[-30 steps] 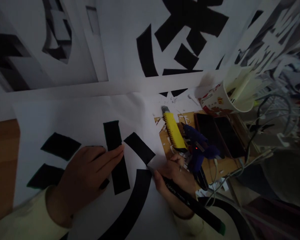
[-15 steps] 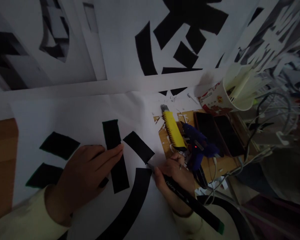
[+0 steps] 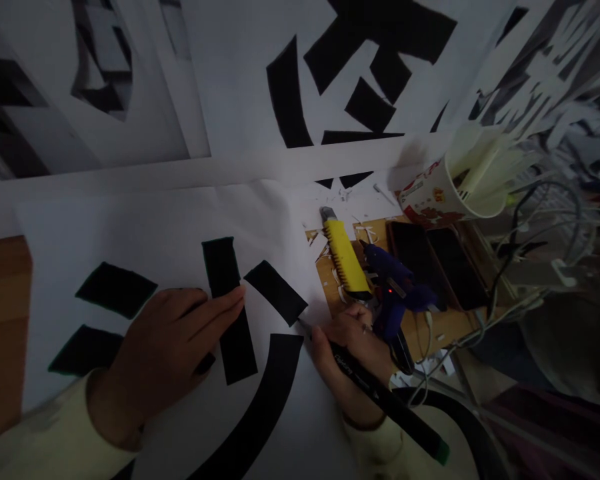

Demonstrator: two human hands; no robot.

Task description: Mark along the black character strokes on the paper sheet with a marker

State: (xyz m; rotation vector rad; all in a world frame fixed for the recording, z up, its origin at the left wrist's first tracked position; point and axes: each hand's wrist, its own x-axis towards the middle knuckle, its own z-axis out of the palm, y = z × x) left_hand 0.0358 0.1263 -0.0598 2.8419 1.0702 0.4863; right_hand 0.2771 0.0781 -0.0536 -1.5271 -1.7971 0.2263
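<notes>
My right hand [image 3: 353, 360] grips a black marker [image 3: 390, 403] with a green end cap. Its tip touches the paper beside the lower right corner of a short black piece [image 3: 276, 293]. Lying across the sheet, my left hand [image 3: 165, 353] is open, its fingers stretched out with the fingertips on a long black strip [image 3: 237, 340]. A curved black band [image 3: 265, 407] runs below the marker tip. Left of that hand are two black four-sided pieces, an upper one [image 3: 116, 290] and a lower one [image 3: 85, 350] partly covered by the hand. Green lines edge several pieces on the white paper [image 3: 145, 227].
Right of the sheet lie a yellow utility knife [image 3: 347, 257], a blue glue gun [image 3: 393, 273] with a red light, and two dark phones [image 3: 457, 267]. A paper cup [image 3: 437, 193] leans behind them near tangled cables. Upright white board [image 3: 240, 80] with black shapes stands behind.
The marker tip has moved slightly up and right, along the corner of the short black piece. My left hand stays on the long strip. The whole view has shifted a little.
</notes>
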